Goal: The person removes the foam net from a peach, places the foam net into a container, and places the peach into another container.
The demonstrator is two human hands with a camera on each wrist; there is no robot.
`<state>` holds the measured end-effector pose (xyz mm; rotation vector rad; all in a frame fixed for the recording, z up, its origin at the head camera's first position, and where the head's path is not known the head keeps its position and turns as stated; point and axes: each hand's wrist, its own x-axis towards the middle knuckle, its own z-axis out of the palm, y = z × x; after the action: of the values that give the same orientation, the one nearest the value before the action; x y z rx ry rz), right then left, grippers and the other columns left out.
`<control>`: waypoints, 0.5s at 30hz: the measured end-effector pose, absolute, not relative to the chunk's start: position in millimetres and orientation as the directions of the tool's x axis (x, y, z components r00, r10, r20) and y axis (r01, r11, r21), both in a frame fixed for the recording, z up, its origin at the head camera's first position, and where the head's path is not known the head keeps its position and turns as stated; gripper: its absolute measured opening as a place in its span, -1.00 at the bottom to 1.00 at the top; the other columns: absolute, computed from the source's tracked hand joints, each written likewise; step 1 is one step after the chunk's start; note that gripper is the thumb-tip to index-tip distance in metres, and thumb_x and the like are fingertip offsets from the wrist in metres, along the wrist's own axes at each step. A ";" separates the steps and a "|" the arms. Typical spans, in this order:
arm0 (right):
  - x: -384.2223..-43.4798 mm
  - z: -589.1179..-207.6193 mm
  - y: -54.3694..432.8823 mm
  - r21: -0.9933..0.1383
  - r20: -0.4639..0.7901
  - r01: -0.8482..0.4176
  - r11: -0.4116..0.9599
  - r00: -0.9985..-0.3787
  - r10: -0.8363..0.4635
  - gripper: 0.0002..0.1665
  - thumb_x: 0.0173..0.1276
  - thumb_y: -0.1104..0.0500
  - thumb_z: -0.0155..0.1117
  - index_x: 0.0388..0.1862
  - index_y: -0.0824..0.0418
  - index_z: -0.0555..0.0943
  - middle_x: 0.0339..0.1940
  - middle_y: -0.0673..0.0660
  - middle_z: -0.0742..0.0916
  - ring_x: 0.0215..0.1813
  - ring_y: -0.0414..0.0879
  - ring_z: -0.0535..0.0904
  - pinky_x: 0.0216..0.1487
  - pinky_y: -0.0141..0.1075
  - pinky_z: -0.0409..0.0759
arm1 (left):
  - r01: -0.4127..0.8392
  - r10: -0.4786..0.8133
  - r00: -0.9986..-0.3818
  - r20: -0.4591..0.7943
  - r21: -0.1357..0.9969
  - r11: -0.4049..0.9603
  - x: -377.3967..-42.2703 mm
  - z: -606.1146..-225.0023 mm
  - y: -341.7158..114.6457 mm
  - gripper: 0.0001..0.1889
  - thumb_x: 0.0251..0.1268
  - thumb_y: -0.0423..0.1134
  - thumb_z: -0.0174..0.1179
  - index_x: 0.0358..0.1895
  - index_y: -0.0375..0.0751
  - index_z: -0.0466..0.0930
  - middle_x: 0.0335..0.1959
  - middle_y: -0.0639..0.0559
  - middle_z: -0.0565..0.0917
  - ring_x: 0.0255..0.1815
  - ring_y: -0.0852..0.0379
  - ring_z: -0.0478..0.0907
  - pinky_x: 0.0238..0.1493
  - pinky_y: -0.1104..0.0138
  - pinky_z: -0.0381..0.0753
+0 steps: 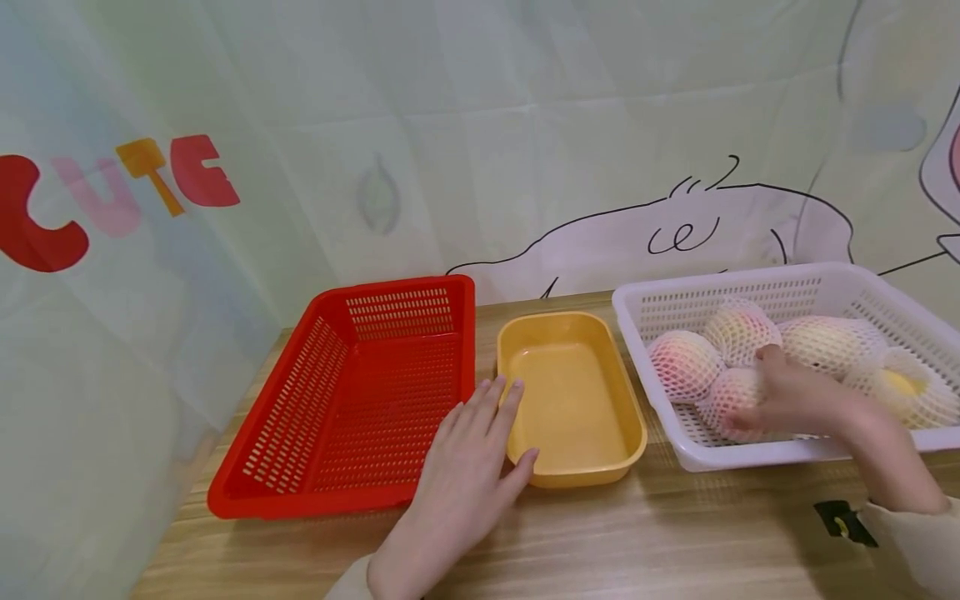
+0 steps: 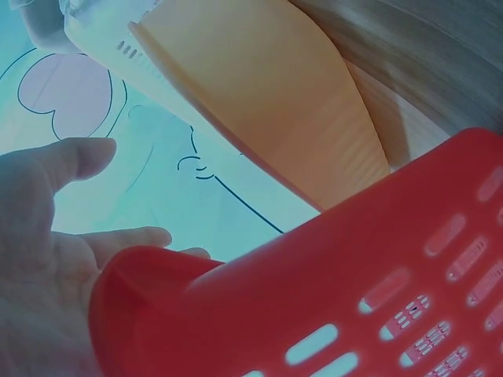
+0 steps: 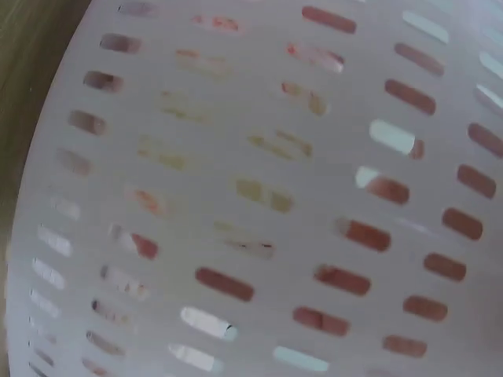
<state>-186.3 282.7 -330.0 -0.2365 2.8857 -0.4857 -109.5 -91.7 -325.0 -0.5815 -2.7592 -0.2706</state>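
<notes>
My right hand (image 1: pixel 806 400) reaches into the white slotted basket (image 1: pixel 652 417), thumb and fingers round the right side of the front peach (image 1: pixel 727 400) in its white foam net. Beside and behind that one lie several more netted fruits (image 1: pixel 738 329). The right wrist view is filled by the basket's slotted wall (image 3: pixel 267 181), and the hand is hidden there. With fingers straight, my left hand (image 1: pixel 468 467) lies over the near gap between the red basket (image 1: pixel 247 500) and the yellow tray (image 1: pixel 570 417). Its fingertips (image 1: pixel 517 387) overlap the tray's left rim.
All three containers stand side by side on a wooden table (image 1: pixel 585 542), red at left, yellow in the middle, white at right. A printed curtain (image 1: pixel 450 167) hangs behind and to the left. A small dark item (image 1: pixel 845 523) lies by my right sleeve (image 1: pixel 911 533).
</notes>
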 end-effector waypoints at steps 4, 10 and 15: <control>-185.5 -331.3 279.9 -0.357 -0.164 -0.117 0.927 -0.969 -0.185 0.44 0.01 -0.33 0.40 0.35 0.66 -0.14 -0.02 0.73 0.51 -0.01 0.54 0.51 -0.07 0.31 0.49 | 0.417 0.360 -0.872 0.331 0.118 0.901 -109.4 -324.7 -91.5 -0.25 0.26 0.10 0.17 0.46 -0.07 0.19 0.44 -0.09 0.33 0.47 -0.07 0.26 0.39 -0.05 0.33; -186.2 -335.4 277.8 -0.355 -0.169 -0.142 0.924 -0.963 -0.212 0.46 -0.01 -0.33 0.41 0.42 0.54 -0.20 -0.03 0.67 0.56 -0.04 0.51 0.54 -0.09 0.32 0.48 | 0.423 0.365 -0.865 0.344 0.109 0.900 -109.0 -323.8 -91.3 -0.26 0.25 0.10 0.18 0.45 -0.08 0.20 0.43 -0.10 0.35 0.46 -0.08 0.28 0.37 -0.06 0.35; -187.2 -334.4 278.3 -0.346 -0.174 -0.142 0.928 -0.961 -0.212 0.44 0.05 -0.34 0.36 0.44 0.51 -0.23 -0.02 0.66 0.57 -0.07 0.47 0.58 -0.14 0.30 0.50 | 0.409 0.357 -0.880 0.312 0.119 0.905 -108.7 -322.5 -91.0 -0.24 0.26 0.10 0.17 0.48 -0.05 0.16 0.46 -0.08 0.31 0.48 -0.06 0.24 0.39 -0.06 0.33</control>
<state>-187.2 278.3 -334.4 -0.2678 2.8772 -0.4929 -108.7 -91.0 -322.5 -0.5726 -2.7840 -0.2625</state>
